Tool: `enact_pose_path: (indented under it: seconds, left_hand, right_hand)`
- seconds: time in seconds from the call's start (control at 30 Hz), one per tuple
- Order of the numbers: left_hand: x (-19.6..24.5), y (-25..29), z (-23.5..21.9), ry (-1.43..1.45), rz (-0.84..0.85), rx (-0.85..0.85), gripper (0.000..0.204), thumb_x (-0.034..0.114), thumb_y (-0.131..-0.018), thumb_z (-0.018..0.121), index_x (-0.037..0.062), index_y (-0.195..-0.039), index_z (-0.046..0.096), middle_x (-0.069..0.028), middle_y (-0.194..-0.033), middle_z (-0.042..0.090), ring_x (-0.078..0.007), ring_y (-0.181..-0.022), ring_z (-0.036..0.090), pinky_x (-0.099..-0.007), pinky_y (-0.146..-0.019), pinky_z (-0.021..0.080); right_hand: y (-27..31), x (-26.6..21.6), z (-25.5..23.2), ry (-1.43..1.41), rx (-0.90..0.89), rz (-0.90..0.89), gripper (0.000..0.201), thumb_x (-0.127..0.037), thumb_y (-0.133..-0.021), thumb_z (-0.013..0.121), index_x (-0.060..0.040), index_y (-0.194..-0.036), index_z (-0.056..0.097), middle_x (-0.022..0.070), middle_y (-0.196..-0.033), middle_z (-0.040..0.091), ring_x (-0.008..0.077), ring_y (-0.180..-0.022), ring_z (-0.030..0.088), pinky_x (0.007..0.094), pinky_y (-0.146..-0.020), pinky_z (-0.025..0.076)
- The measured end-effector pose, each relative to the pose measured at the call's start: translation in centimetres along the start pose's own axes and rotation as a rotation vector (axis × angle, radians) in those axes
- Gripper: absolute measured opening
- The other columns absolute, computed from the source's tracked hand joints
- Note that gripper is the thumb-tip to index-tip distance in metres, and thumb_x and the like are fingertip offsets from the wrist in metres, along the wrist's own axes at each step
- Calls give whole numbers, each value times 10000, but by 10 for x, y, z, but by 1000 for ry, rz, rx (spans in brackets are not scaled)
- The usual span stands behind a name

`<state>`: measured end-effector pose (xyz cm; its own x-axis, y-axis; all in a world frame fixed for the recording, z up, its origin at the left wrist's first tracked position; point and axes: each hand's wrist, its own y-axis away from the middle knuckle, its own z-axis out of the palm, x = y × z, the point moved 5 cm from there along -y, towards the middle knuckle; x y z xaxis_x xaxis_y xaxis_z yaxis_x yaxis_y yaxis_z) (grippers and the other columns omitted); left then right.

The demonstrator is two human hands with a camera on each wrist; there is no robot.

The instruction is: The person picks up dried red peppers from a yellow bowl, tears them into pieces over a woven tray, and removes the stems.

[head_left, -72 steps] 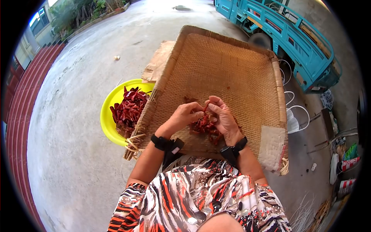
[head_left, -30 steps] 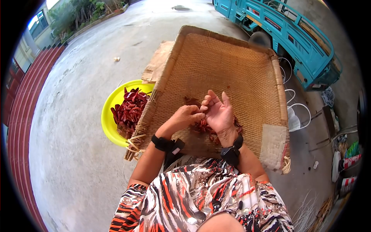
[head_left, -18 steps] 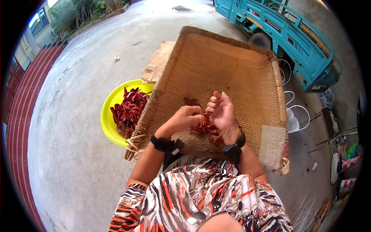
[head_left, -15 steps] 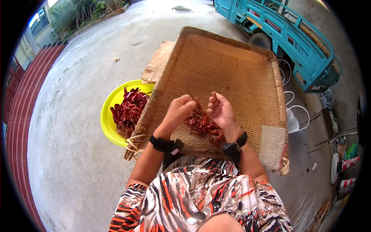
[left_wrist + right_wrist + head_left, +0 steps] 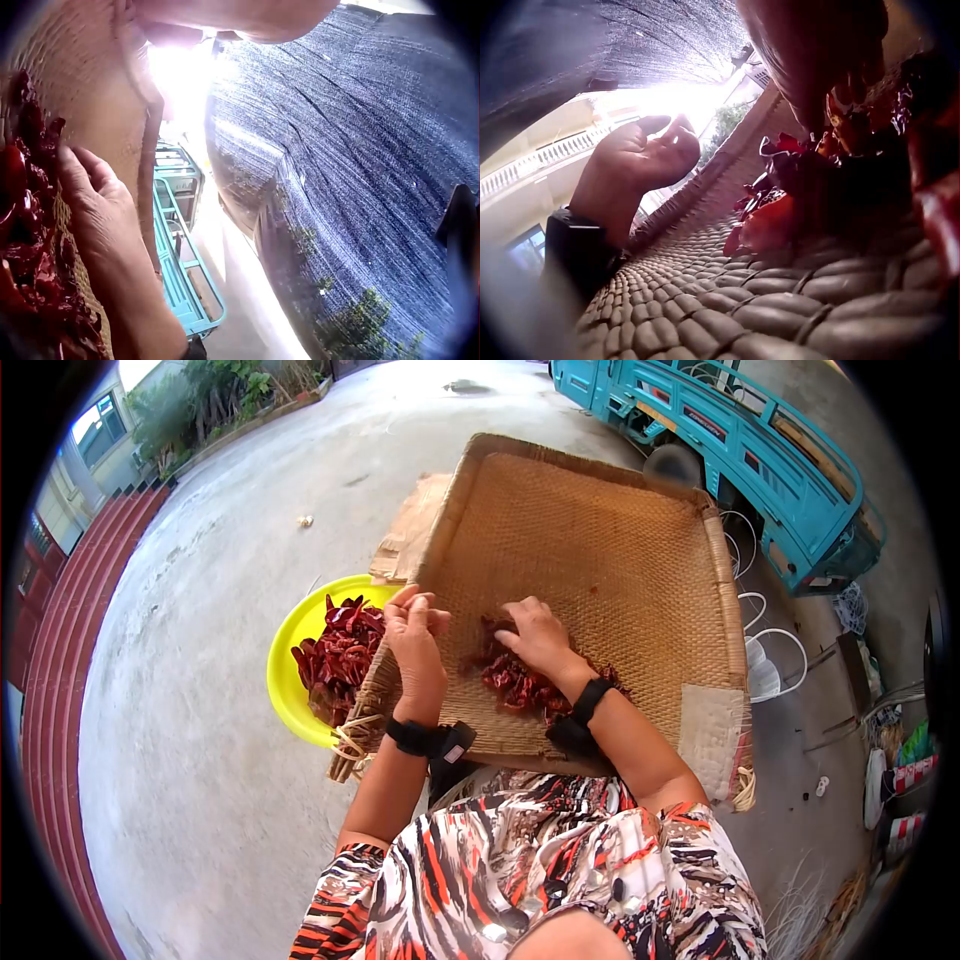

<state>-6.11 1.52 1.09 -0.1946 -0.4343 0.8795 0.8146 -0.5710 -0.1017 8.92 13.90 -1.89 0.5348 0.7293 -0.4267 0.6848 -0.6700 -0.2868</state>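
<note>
Dried red chilies [image 5: 515, 685] lie in a heap on the near part of a large woven tray [image 5: 600, 550]. My right hand [image 5: 542, 640] reaches over this heap from the right, fingertips at the chilies in both wrist views. My left hand [image 5: 415, 655] is raised at the tray's left rim, close to a yellow basin [image 5: 283, 680]. Its fingers bend loosely, and nothing shows between them in the right wrist view. More dried chilies [image 5: 340, 655] are piled inside the basin; the tray's rim hides its right side.
Flat cardboard [image 5: 410, 530] lies beyond the basin beside the tray. A blue cargo tricycle [image 5: 720, 455] stands at the far right. White-handled buckets or bags [image 5: 762, 665] sit right of the tray, and red steps [image 5: 85, 620] rise at far left.
My hands were together over the heap and have parted. The left has moved left to the rim by the basin; the right has turned palm down and come left over the chilies.
</note>
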Motion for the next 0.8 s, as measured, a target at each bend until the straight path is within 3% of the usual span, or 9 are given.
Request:
enact_pose_path:
  seconds: [0.03,0.2,0.5,0.7,0.8]
  left_hand:
    - [-4,2,2,4,-13,-4,193,88,-971,517,44,-1159,519,-50,-963,618,-95,-693,589,-232,-645,472]
    - [-20,6,7,-85,-137,-108,194,111,-962,539,71,-1151,545,-28,-954,632,-88,-723,591,-228,-661,465]
    - [-36,8,12,-278,-183,-302,168,125,-937,581,60,-1092,576,-22,-932,600,-82,-705,586,-230,-653,467]
    - [-39,14,22,-495,-194,-485,207,177,-932,636,43,-1084,589,-22,-870,617,-76,-709,573,-212,-629,464]
    - [-46,21,30,-402,-199,-661,223,199,-937,657,28,-1066,596,-30,-873,633,-73,-727,580,-206,-624,467]
  right_hand:
    - [-1,0,3,-10,-28,-3,359,-238,-847,692,-115,-1177,623,121,-1153,574,330,-1137,524,449,-932,469]
    - [2,-4,9,-57,-86,-20,338,-222,-828,702,-130,-1144,628,123,-1125,571,338,-1132,519,462,-921,468]
    - [7,7,12,-223,-116,-28,275,-120,-774,692,-101,-1039,620,151,-1023,615,368,-955,604,475,-838,488]
    - [21,8,-6,-641,-27,105,172,-58,-778,693,-53,-942,643,101,-899,659,205,-791,640,336,-730,530]
    - [31,0,-12,-817,-7,150,140,-42,-809,686,-45,-942,643,60,-861,657,124,-724,610,274,-677,519]
